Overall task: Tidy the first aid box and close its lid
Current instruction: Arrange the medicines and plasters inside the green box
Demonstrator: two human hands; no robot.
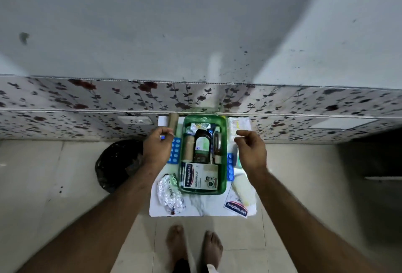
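The green first aid box [224, 153] stands open on a small white table [202, 207]. Inside it lie a dark bottle [201, 146], a bandage roll [188, 148], a small brown bottle [217, 145] and a Hansaplast carton [200, 178]. My left hand [157, 148] hovers left of the box, fingers curled around a small blue item; a blue pill strip [175, 152] lies beside it. My right hand [252, 153] hovers right of the box with loosely curled fingers holding nothing. No lid can be made out.
Foil blister packs [170, 194] lie at the table's front left. A Hansaplast packet [238, 204] and another blue strip [230, 167] lie on the right, a bandage roll [173, 120] at the back left. A black bin bag [118, 164] sits on the floor; my bare feet [194, 244] stand below.
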